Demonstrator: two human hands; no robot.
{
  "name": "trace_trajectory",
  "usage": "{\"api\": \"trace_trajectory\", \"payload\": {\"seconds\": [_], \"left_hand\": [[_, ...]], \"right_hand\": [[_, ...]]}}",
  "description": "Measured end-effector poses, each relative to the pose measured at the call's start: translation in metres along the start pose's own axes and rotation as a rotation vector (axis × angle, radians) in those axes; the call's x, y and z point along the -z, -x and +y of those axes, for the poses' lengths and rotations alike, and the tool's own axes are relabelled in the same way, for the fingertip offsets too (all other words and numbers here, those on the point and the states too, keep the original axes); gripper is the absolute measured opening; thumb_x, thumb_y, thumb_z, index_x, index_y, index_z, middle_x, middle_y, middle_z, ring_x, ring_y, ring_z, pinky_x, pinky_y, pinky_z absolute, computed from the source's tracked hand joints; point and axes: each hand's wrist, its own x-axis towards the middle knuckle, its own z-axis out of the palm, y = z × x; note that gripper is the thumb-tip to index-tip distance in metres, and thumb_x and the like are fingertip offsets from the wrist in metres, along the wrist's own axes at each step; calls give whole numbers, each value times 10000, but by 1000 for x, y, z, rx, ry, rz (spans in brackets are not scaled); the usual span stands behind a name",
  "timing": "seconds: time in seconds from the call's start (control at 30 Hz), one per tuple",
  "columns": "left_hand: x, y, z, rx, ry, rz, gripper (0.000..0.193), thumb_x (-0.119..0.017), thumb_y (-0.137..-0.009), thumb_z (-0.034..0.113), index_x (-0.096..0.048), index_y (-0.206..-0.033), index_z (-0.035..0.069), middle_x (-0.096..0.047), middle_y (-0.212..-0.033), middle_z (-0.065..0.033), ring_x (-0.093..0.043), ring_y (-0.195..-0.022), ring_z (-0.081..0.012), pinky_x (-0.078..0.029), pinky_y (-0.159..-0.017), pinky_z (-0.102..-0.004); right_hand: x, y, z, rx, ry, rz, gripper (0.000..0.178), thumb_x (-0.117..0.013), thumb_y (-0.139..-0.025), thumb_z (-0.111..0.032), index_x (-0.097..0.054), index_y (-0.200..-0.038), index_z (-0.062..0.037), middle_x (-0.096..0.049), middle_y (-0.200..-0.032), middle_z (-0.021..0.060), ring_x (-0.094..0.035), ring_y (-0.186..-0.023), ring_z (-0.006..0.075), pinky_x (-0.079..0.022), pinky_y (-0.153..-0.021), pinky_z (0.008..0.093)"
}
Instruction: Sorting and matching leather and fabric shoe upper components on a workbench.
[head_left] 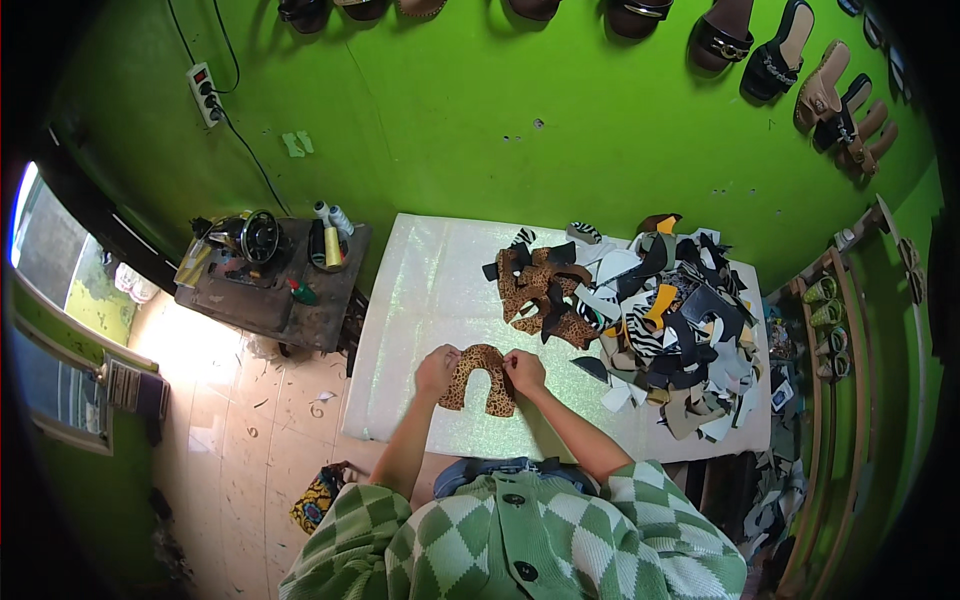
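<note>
A leopard-print piece of material [480,357], cut like an arch with its two legs toward me, lies over the near part of the white table [400,300]. My left hand [437,370] pinches its left edge, near the top of the curve. On the opposite edge, my right hand [524,371] has its fingertips closed on the same piece. Just beyond my right hand is a loose stack of more leopard-print pieces [530,290].
A big heap of cut scraps [690,320] in black, white, grey, yellow and zebra print covers the table's right side. Left of the table stands a sewing machine [258,240] with thread spools [332,245]. Sandals [780,50] hang on the green wall; a wooden rack [860,330] is at right.
</note>
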Motion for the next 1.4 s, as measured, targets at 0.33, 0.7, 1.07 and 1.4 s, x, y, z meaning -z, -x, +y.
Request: {"api": "trace_trajectory", "payload": {"seconds": [0.33, 0.7, 1.07, 1.4], "left_hand": [[-10, 7, -4, -20, -15, 73, 157, -637, -800, 114, -605, -952, 93, -607, -953, -89, -613, -819, -246, -484, -698, -347], [-49, 28, 35, -223, 118, 287, 198, -607, -778, 55, -555, -969, 59, -533, -988, -112, -521, -924, -292, -440, -799, -376], [-83, 37, 90, -283, 167, 6, 223, -593, -780, 28, -549, -998, 52, -509, -959, -114, -537, -860, -256, -454, -748, -346], [-109, -6, 110, -418, 86, -29, 255, -614, -753, 31, -581, -1000, 83, -523, -1058, -112, -507, -1015, -289, -418, -879, -379]], "right_hand": [[21, 8, 5, 21, 94, 49, 157, -649, -757, -150, -607, -902, -107, -598, -846, 74, -602, -807, 251, -483, -697, 363], [99, 36, 85, 28, 319, 252, 339, -703, -736, -126, -576, -1049, -109, -467, -1045, 104, -464, -1004, 303, -409, -858, 411], [106, 40, 101, 133, 58, 217, 106, -631, -750, 16, -583, -833, -28, -500, -877, 116, -547, -801, 291, -449, -713, 365], [112, 48, 102, 202, -233, 235, 79, -533, -779, 34, -518, -849, 1, -528, -893, 144, -570, -778, 280, -461, -695, 322]]}}
